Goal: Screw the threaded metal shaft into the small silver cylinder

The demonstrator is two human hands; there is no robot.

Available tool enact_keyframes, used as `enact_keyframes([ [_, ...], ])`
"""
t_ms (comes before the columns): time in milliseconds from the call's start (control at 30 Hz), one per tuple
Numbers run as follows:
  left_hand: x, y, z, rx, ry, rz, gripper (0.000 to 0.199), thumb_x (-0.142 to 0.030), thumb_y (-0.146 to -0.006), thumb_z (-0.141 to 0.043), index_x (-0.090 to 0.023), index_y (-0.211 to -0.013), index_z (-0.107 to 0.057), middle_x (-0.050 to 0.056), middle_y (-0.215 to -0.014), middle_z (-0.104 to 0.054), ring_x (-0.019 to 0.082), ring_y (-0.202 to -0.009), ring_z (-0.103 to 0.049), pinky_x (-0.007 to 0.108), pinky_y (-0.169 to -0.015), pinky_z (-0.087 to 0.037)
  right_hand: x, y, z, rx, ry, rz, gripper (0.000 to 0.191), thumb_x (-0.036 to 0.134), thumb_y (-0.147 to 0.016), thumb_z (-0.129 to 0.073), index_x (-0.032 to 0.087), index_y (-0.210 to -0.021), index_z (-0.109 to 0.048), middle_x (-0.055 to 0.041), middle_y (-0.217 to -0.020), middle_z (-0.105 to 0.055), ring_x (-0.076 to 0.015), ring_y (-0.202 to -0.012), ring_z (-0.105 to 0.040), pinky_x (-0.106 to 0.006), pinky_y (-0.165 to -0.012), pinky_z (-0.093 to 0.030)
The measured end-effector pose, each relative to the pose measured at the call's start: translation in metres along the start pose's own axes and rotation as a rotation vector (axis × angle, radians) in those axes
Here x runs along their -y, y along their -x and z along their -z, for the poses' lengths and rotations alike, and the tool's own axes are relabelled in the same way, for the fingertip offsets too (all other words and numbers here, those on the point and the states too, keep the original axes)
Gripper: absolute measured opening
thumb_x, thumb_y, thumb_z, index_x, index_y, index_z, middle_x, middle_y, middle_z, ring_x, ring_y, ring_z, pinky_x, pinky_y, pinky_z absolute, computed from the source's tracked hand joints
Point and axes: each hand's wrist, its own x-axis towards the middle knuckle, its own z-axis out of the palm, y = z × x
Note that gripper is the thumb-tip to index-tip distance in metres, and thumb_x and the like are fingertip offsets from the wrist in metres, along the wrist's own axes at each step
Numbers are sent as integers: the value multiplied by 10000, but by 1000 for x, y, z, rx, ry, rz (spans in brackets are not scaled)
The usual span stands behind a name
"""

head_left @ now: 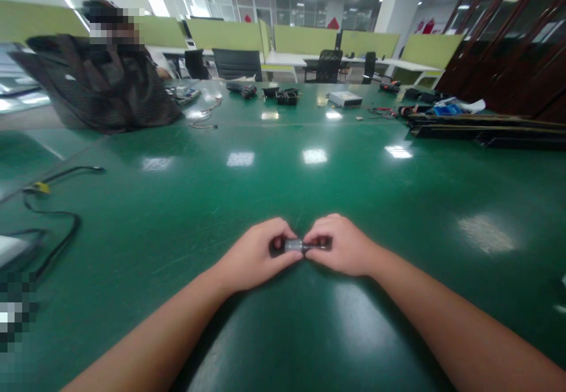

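Low in the middle of the head view, both hands meet over the green tabletop (283, 191) around a small black-and-silver cylinder (293, 245). It lies level, running left to right. My left hand (265, 253) is closed on its thicker part, thumb along the near side and fingers on the far side. The thinner dark right part is pinched by my right hand (338, 246), whose thumb and fingertips nearly touch the left thumb. Fingers cover much of the cylinder, so its exact kind does not show.
A dark bag (110, 85) stands at the far left. Black cables (66, 215) lie along the left side. Along the back are a light cable (206, 118), black parts (287, 95) and a flat silver box (345, 98). Long dark strips (486, 131) are stacked at the right.
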Motion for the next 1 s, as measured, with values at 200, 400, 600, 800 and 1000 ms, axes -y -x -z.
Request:
enact_keyframes([
  [200,1,1,-1,-5,-6,-2,221,-408,-893,-653,-188,-908,-643,11,-801,-627,162,-724,-586,264,-652,-441,1,0,-1,-3,25,11,46,235,-821,-746,213,-859,-760,-4,-811,-751,-157,-771,-664,-328,-830,-400],
  [400,-1,0,-1,1,-18,5,219,-401,-889,-663,-185,-908,-637,15,-818,-627,168,-741,-589,269,-663,-437,1,1,1,-5,39,34,27,226,-818,-742,213,-838,-752,7,-786,-742,-153,-763,-660,-326,-820,-389],
  [600,-2,1,-1,5,1,7,225,-405,-893,-664,-182,-911,-637,14,-824,-629,166,-743,-590,270,-669,-441,0,2,3,-5,59,60,57,222,-778,-761,212,-829,-738,18,-772,-733,-157,-763,-657,-331,-821,-381],
  [800,0,1,-1,4,-6,6,248,-428,-903,-658,-182,-925,-637,12,-826,-625,164,-746,-588,273,-672,-438,0,3,6,6,74,61,44,218,-784,-747,207,-824,-734,20,-774,-732,-154,-770,-659,-332,-830,-376],
  [1000,-1,0,-1,12,-4,12,235,-413,-900,-658,-180,-919,-640,8,-819,-621,160,-738,-585,269,-668,-433,-2,4,7,22,80,47,47,235,-787,-744,205,-822,-735,17,-759,-721,-155,-757,-654,-326,-817,-378],
])
